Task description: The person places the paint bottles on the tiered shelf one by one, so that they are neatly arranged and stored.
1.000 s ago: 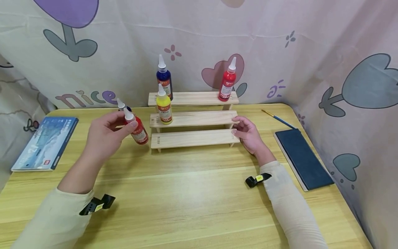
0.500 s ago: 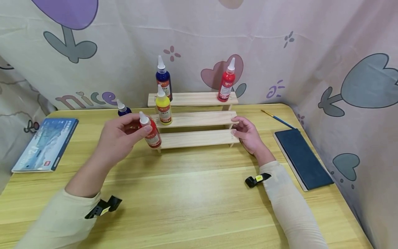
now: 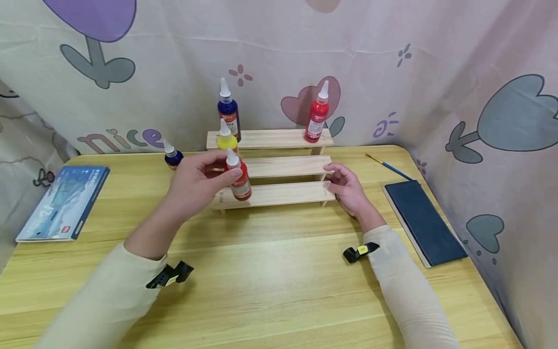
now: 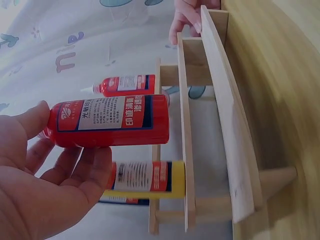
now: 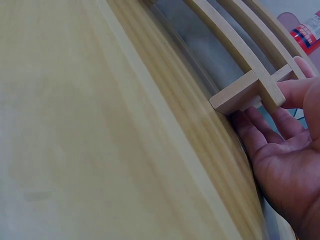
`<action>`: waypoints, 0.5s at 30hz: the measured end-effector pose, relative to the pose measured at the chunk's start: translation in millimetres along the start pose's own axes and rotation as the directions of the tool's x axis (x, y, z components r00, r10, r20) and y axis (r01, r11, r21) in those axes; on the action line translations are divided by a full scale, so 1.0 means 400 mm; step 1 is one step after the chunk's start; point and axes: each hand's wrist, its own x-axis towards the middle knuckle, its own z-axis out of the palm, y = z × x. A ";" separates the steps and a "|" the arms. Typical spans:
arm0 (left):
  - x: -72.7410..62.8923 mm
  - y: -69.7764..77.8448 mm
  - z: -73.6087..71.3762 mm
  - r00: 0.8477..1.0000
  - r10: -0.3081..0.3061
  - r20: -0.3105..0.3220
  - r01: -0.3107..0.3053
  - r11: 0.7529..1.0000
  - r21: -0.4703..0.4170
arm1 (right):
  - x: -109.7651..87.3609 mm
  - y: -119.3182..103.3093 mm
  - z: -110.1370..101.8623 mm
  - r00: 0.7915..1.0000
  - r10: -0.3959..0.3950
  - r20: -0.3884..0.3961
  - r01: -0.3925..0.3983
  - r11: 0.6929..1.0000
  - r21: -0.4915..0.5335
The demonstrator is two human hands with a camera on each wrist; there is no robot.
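Observation:
My left hand [image 3: 192, 186] holds a red squeeze bottle [image 3: 241, 183] with a white nozzle cap by its upper part, pinched between thumb and fingers. The bottle is over the left end of the lowest step of a three-tier wooden stand [image 3: 283, 194]; the left wrist view shows its base [image 4: 162, 120] off that step. At the stand's right end, my right hand [image 3: 348, 190] grips the edge, its thumb against the lowest step. A yellow bottle [image 3: 226, 141] on the middle step is partly hidden behind the left hand. The top step bears a blue bottle [image 3: 228, 111] and another red bottle [image 3: 317, 118].
Another blue bottle [image 3: 173, 156] stands on the table behind the left hand, partly covered. A light-blue book [image 3: 63, 201] lies at the left. At the right are a dark notebook [image 3: 423, 220] and a thin paintbrush [image 3: 390, 167]. A printed curtain [image 3: 183, 63] hangs behind.
My left hand has carried the red bottle rightward, from left of the stand to over its lowest step, uncovering the blue bottle behind. The right hand has stayed at the stand's right end.

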 end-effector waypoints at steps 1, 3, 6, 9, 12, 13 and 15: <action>0.005 0.003 0.006 1.000 -0.001 0.008 0.001 1.000 -0.010 | 0.000 0.000 0.001 1.000 0.000 0.001 0.000 1.000 -0.002; 0.016 0.009 0.018 1.000 -0.008 0.019 0.008 1.000 -0.020 | 0.001 -0.001 0.002 1.000 0.002 0.003 -0.002 1.000 -0.002; 0.035 0.019 0.037 0.999 -0.014 0.034 0.015 1.000 -0.021 | 0.001 -0.002 0.002 1.000 0.005 0.001 -0.005 1.000 -0.008; 0.058 0.032 0.059 0.999 -0.005 0.045 0.005 1.000 -0.016 | 0.003 -0.001 0.001 1.000 0.003 -0.005 -0.003 1.000 -0.013; 0.086 0.043 0.082 0.998 0.013 0.063 -0.010 0.999 -0.036 | 0.003 0.002 -0.001 1.000 0.000 -0.009 -0.001 1.000 -0.011; 0.095 0.047 0.090 0.998 0.013 0.067 -0.011 0.999 -0.038 | 0.003 0.003 -0.002 1.000 0.001 -0.011 -0.001 1.000 -0.009; 0.112 0.053 0.106 0.997 0.010 0.078 -0.006 0.999 -0.042 | 0.003 0.004 -0.002 1.000 0.004 -0.014 -0.004 1.000 -0.006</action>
